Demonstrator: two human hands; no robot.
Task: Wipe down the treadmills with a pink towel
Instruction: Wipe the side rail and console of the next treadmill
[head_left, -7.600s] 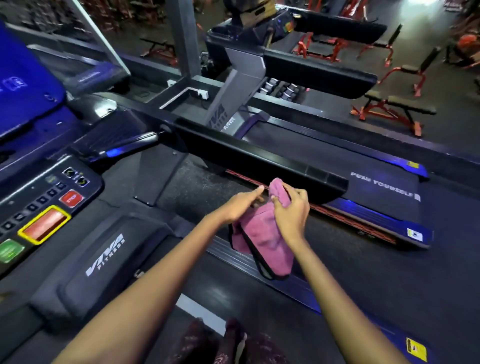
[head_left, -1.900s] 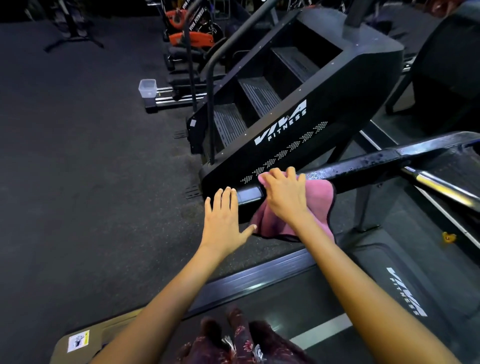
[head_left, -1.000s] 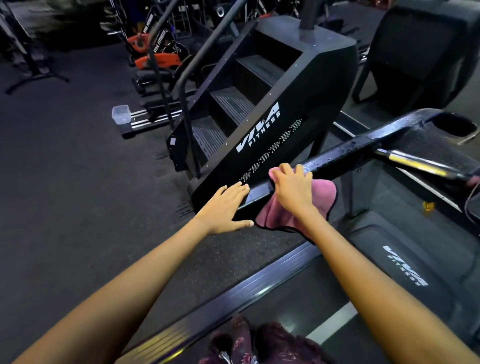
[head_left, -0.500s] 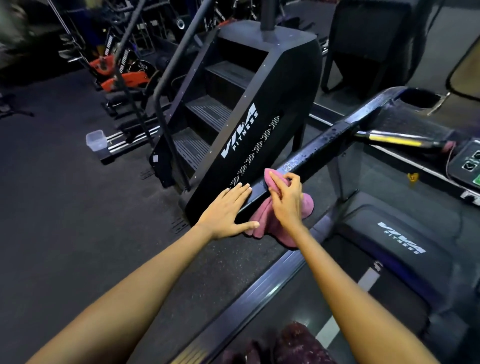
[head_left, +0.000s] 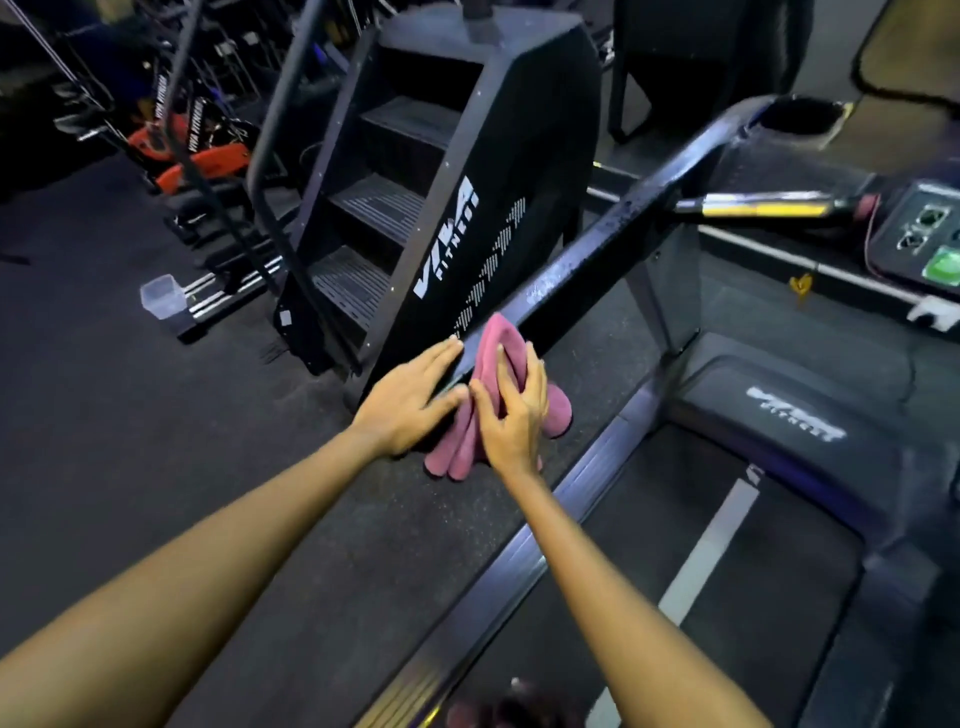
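My right hand (head_left: 511, 415) now grips the bunched towel (head_left: 488, 400) at the near end of the handrail (head_left: 597, 260), having gathered it; my left hand (head_left: 410, 400) rests flat beside, ready for another pass.

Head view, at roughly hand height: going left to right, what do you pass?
Clear plastic cup → stair climber → left hand resting flat on the handrail's end → pink towel gripped by the right hand → treadmill motor cover.
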